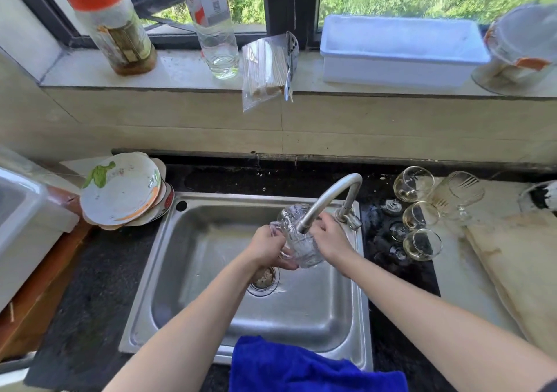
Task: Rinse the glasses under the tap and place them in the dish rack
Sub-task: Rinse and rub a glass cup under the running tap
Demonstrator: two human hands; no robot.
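Note:
A clear glass mug (298,238) is held over the steel sink (211,310), right under the spout of the curved tap (328,198). My left hand (268,248) grips it at the handle side. My right hand (330,239) wraps the mug's right wall, fingers curled behind it. On the counter to the right lie three stemmed glasses (413,183), (420,215), (422,244) and a tall glass mug (458,194), all on their sides. No dish rack can be made out for certain.
Stacked plates (120,192) lean at the sink's left rim. A blue cloth (301,364) hangs over the front edge. A wooden board (518,265) lies at the right. The windowsill holds a jar (111,23), a bottle (214,20), bagged chopsticks (266,69) and a white tub (401,51).

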